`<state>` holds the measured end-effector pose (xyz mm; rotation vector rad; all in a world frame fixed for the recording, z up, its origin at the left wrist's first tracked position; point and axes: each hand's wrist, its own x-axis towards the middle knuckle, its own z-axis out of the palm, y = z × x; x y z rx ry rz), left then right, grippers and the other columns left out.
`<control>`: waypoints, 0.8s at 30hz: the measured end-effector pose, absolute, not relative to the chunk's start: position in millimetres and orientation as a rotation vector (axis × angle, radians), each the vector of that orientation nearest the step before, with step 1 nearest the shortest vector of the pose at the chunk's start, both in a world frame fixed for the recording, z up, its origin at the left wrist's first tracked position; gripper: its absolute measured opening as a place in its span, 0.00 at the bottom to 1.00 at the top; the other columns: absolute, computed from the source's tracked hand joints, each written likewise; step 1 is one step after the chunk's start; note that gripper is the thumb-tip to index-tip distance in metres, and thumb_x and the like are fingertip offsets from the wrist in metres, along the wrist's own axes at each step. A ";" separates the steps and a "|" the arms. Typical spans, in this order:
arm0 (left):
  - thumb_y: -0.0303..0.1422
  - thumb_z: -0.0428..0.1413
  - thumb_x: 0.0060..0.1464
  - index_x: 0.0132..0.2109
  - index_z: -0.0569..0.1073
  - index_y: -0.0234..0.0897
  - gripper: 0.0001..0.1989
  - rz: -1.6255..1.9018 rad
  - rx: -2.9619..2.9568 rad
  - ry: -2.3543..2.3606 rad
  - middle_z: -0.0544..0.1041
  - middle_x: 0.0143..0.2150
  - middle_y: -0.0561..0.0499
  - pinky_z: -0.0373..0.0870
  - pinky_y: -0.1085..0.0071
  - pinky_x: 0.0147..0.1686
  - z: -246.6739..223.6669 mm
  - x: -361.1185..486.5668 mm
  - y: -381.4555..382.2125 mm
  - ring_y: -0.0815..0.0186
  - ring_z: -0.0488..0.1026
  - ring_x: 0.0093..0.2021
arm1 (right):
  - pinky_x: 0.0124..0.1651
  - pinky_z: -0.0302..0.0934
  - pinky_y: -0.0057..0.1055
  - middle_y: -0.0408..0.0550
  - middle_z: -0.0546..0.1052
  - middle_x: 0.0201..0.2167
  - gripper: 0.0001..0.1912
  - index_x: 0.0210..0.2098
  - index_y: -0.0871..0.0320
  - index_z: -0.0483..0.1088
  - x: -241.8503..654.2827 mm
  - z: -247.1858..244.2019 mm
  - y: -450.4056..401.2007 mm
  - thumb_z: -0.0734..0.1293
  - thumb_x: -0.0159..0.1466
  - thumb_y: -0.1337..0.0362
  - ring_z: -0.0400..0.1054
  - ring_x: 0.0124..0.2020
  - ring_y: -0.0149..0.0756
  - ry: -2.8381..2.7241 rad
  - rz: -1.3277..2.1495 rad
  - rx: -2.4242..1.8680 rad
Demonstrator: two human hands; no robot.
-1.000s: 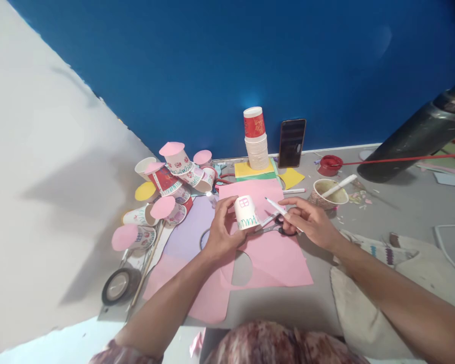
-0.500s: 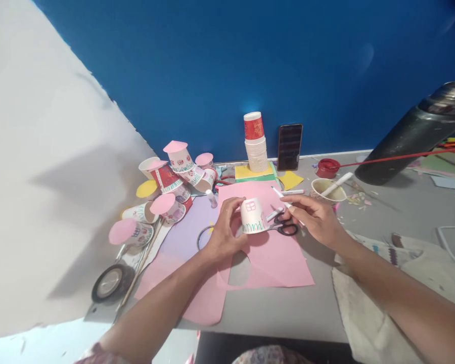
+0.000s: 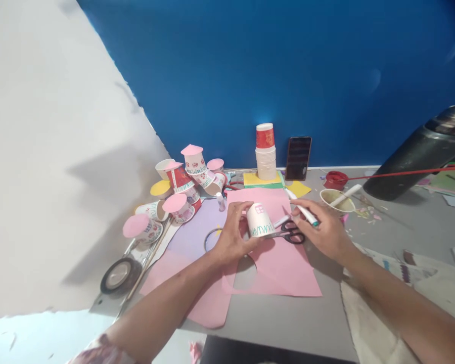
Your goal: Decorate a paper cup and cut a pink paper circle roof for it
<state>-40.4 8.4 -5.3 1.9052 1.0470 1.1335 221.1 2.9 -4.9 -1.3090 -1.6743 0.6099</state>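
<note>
My left hand [image 3: 233,232] grips a small white paper cup [image 3: 259,220], turned upside down, with a pink window drawn on its side and green grass-like strokes along the lower rim. In my right hand [image 3: 322,227] is a white marker [image 3: 302,210] with a green end, held apart from the cup, to its right. Black-handled scissors [image 3: 294,235] lie between cup and right hand on the pink paper [image 3: 284,273], partly hidden. A round hole is cut in this sheet near my left wrist.
Decorated cups with pink paper roofs [image 3: 175,203] cluster at the left. Behind stand a cup stack [image 3: 266,164] and a phone [image 3: 299,157]. To the right are a tub holding a white marker [image 3: 338,201], a dark flask [image 3: 413,156] and cloth [image 3: 364,298]. Black tape [image 3: 117,275] lies front left.
The view has shifted, so the scene sits farther right and lower. The cup has turned slightly in my left hand. The marker has tilted and shows its green end.
</note>
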 end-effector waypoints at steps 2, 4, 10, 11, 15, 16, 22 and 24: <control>0.30 0.67 0.48 0.63 0.66 0.43 0.35 1.124 1.895 1.049 0.67 0.62 0.42 0.73 0.53 0.61 -5.2 -39.0 7.0 0.50 0.69 0.63 | 0.51 0.76 0.47 0.54 0.82 0.49 0.22 0.59 0.53 0.74 222.5 -16.8 8.1 0.65 0.66 0.66 0.80 0.47 0.49 -1.865 0.440 -1.356; 0.30 0.67 0.48 0.63 0.66 0.42 0.35 1.111 1.883 1.046 0.67 0.61 0.42 0.72 0.52 0.62 -5.0 -38.0 5.9 0.51 0.69 0.63 | 0.61 0.70 0.55 0.57 0.81 0.56 0.28 0.62 0.55 0.72 224.4 -28.7 12.9 0.62 0.63 0.71 0.76 0.58 0.55 -2.012 0.272 -1.344; 0.30 0.68 0.47 0.62 0.67 0.43 0.35 1.104 1.813 1.065 0.67 0.61 0.44 0.71 0.52 0.63 -3.0 -37.0 3.2 0.51 0.70 0.64 | 0.61 0.69 0.51 0.58 0.79 0.56 0.41 0.66 0.57 0.69 231.9 -43.2 18.7 0.59 0.54 0.78 0.74 0.58 0.52 -2.191 0.168 -1.347; 0.30 0.67 0.48 0.62 0.67 0.43 0.35 1.105 1.810 1.066 0.67 0.61 0.44 0.71 0.52 0.63 -2.3 -36.7 3.1 0.51 0.69 0.64 | 0.61 0.69 0.50 0.58 0.79 0.56 0.40 0.65 0.57 0.70 232.1 -42.0 18.5 0.59 0.54 0.79 0.74 0.57 0.51 -2.211 0.169 -1.348; 0.30 0.64 0.48 0.62 0.67 0.43 0.33 1.121 1.816 1.079 0.67 0.61 0.44 0.72 0.53 0.63 0.2 -35.1 5.0 0.51 0.70 0.64 | 0.59 0.69 0.49 0.57 0.80 0.54 0.36 0.60 0.55 0.76 224.8 -32.3 15.6 0.60 0.54 0.79 0.74 0.55 0.50 -2.102 0.256 -1.341; 0.30 0.64 0.49 0.62 0.67 0.43 0.33 1.127 1.827 1.087 0.67 0.60 0.44 0.72 0.53 0.63 0.7 -35.1 5.7 0.52 0.70 0.64 | 0.58 0.69 0.49 0.57 0.81 0.52 0.34 0.57 0.55 0.78 221.5 -29.0 14.4 0.61 0.54 0.78 0.74 0.54 0.51 -2.022 0.297 -1.324; 0.32 0.62 0.51 0.63 0.67 0.44 0.32 1.108 1.900 1.149 0.67 0.62 0.43 0.70 0.49 0.64 -1.0 -39.3 7.9 0.50 0.70 0.64 | 0.43 0.69 0.37 0.46 0.83 0.32 0.05 0.34 0.52 0.80 234.6 3.7 14.3 0.70 0.60 0.64 0.75 0.34 0.41 -1.578 0.349 -1.321; 0.33 0.62 0.52 0.64 0.66 0.44 0.32 1.102 1.903 1.149 0.67 0.62 0.43 0.70 0.49 0.64 -2.6 -40.5 8.6 0.50 0.69 0.65 | 0.36 0.66 0.33 0.44 0.77 0.25 0.10 0.28 0.54 0.75 262.2 18.5 19.9 0.72 0.63 0.57 0.69 0.29 0.37 -1.308 0.286 -1.364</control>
